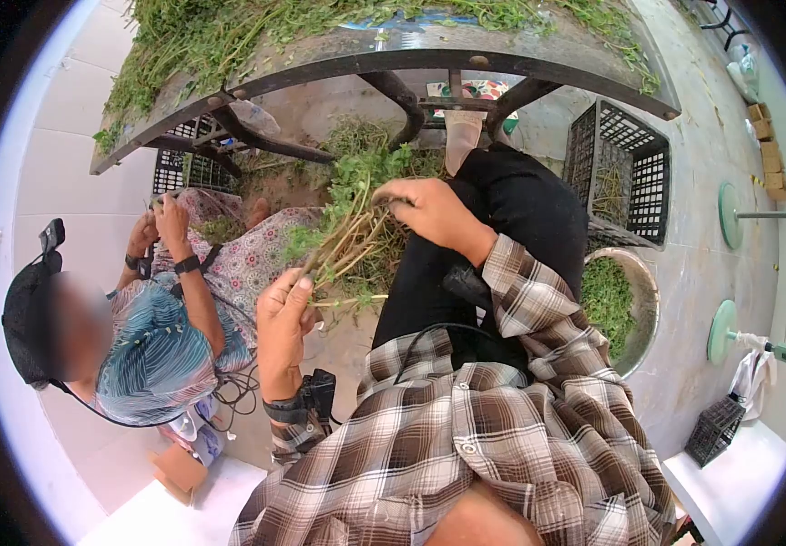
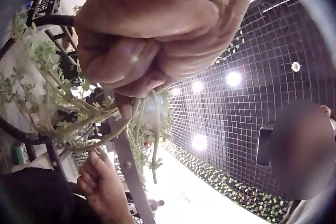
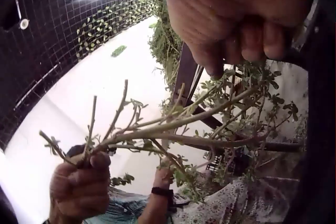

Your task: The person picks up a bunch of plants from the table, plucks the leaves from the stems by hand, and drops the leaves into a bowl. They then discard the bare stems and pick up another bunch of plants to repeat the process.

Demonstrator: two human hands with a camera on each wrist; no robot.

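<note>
While the left hand closes its grip round the bare lower ends of a bunch of leafy stems, thumb up and fingers curled tight about them, the right hand sits at the leafy top of the same bunch, its fingers bent down and pinching among the sprigs. The bunch slants between the two hands, above the person's black-trousered lap and below the edge of the surface, which carries a heap of loose greens. Seen from the right wrist, the stems fan out from the left fist, pale and forked, with small leaves at their tips. To the right of the lap a metal bowl holds green leaves, and just behind it stands a black crate. On the left a second person in patterned cloth sits close by, both hands raised together, with another dark crate beyond them under the surface
</note>
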